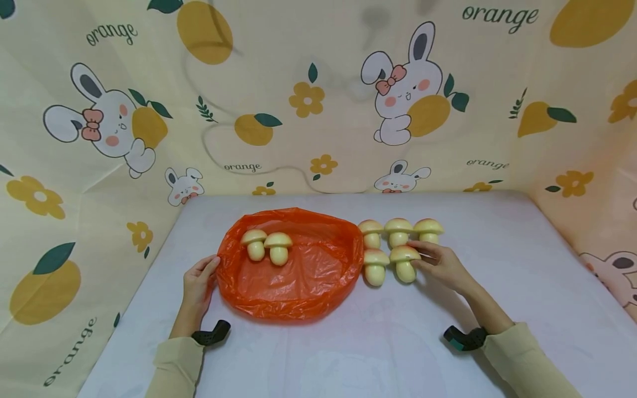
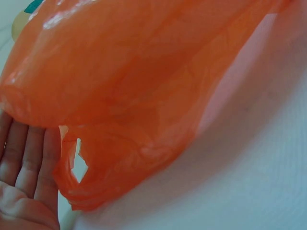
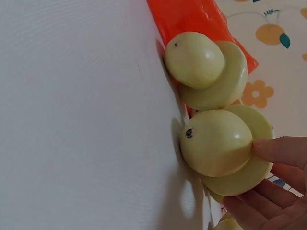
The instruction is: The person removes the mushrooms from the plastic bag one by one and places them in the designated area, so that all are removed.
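An orange-red plastic bag (image 1: 298, 307) lies spread with its mouth facing up, and two toy mushrooms (image 1: 278, 255) sit inside it. At its left rim my left hand (image 1: 197, 284) holds the edge; in the left wrist view the fingers (image 2: 29, 158) look fairly straight, their tips hidden by the plastic. My right hand (image 1: 445, 269) pinches the cap of a pale yellow toy mushroom (image 3: 216, 143) between thumb and fingers. That mushroom is at the right end of the near row, beside another mushroom (image 1: 375, 275) next to the bag.
Behind the near row stand three more mushrooms (image 1: 398, 239), close together along the bag's right side. The white table (image 1: 378, 354) ends at a cream cloth backdrop (image 1: 318, 50) printed with rabbits and oranges. Each wrist wears a black camera (image 1: 465, 338).
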`<state>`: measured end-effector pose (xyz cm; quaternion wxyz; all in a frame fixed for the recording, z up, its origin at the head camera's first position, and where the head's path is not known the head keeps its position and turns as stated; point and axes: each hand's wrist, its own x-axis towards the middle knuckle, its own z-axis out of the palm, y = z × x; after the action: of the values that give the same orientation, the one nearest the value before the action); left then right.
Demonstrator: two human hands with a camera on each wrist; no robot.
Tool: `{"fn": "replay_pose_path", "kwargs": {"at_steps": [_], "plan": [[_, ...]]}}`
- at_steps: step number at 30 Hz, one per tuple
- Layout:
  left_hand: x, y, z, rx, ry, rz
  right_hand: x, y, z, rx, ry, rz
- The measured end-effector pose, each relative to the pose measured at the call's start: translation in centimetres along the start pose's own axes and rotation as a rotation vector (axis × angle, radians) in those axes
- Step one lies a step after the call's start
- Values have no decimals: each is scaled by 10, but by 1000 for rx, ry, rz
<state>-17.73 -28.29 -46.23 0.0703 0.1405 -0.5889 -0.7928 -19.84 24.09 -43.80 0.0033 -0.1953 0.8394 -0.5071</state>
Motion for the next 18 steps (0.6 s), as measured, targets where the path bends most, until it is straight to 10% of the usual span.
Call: {"fn": "replay_pose_path", "kwargs": {"at_steps": [18], "plan": [[0,1,1,5,13,-12,0,4,4,13,19,-11]]}}
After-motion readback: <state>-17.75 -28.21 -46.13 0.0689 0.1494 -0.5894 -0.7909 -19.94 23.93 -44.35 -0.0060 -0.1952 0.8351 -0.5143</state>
